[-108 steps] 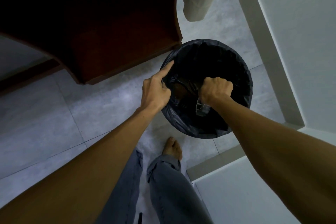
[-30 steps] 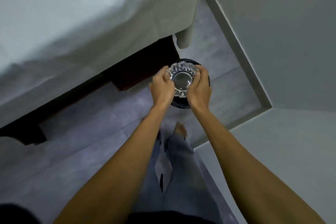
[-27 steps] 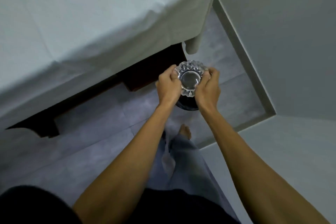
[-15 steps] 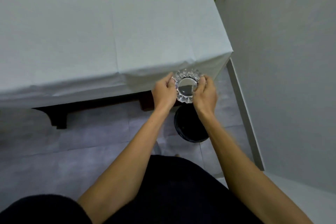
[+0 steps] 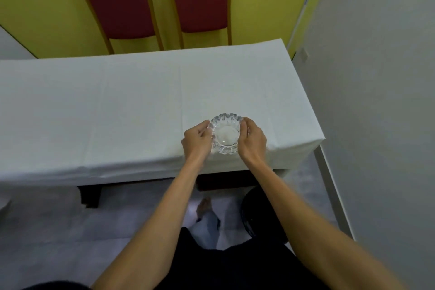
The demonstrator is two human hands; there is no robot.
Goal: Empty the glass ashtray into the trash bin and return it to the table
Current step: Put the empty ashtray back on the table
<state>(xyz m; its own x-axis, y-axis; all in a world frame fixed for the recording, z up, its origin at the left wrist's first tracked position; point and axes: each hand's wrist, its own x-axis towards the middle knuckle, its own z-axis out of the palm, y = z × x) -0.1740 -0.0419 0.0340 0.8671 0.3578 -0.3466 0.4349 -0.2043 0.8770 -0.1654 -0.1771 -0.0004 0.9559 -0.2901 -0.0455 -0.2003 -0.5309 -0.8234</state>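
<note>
The clear glass ashtray (image 5: 226, 135), round with a scalloped rim, is upright over the near right part of the table (image 5: 117, 110), which wears a white cloth. My left hand (image 5: 196, 142) grips its left side and my right hand (image 5: 253, 140) grips its right side. Whether its base touches the cloth I cannot tell. The bowl looks empty. On the floor below the table's near edge, the black trash bin (image 5: 253, 214) shows partly behind my right forearm.
Two red padded chairs (image 5: 117, 4) (image 5: 200, 0) with gold frames stand behind the table against a yellow wall. A grey wall (image 5: 376, 101) runs close along the table's right end. Dark table legs (image 5: 90, 195) show under the cloth; my foot (image 5: 204, 207) is on the grey floor.
I have risen from the bin. Both hands carried the ashtray up from over the bin, past the table's front edge, to above the tabletop.
</note>
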